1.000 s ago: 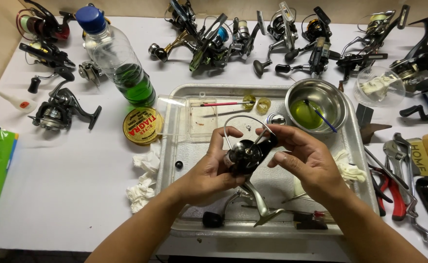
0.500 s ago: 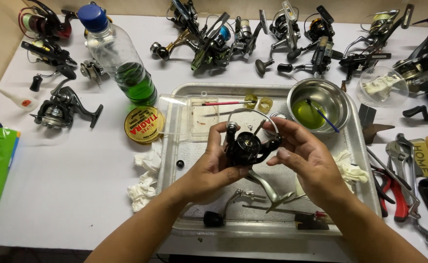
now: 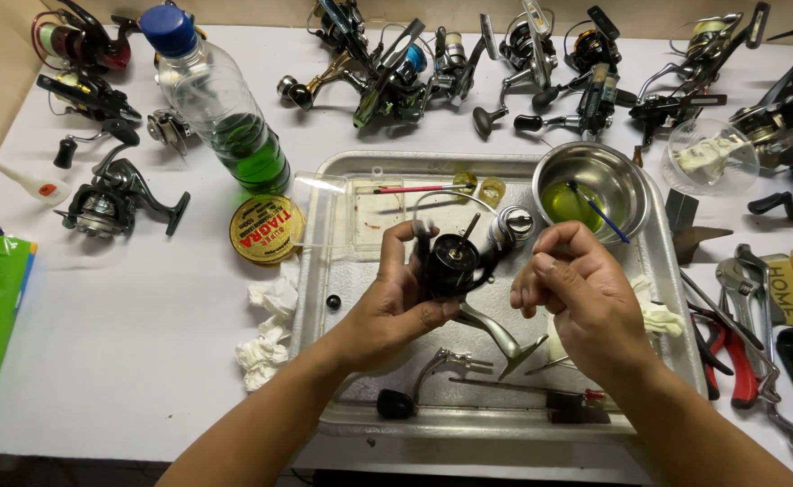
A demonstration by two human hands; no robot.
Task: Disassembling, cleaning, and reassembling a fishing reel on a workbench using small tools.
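My left hand [image 3: 395, 305] grips a black fishing reel body [image 3: 451, 263] above the metal tray [image 3: 324, 271], its wire bail arching over the top and its silver foot [image 3: 505, 338] pointing down to the right. My right hand [image 3: 586, 302] hovers just right of the reel, apart from it, fingers curled with the tips pinched together; whether a small part sits between them I cannot tell. A silver spool [image 3: 511, 225] stands in the tray behind the reel.
A steel bowl [image 3: 595, 185] with yellow-green liquid and a blue brush sits at the tray's far right. A reel handle [image 3: 414, 388] and a screwdriver lie near the tray's front. Bottle of green liquid [image 3: 221, 108], round tin [image 3: 266, 228], many reels at the back, pliers and wrenches [image 3: 730, 343] to the right.
My right hand has come off the reel and moved a little to the right. The reel has turned in my left hand and sits lower.
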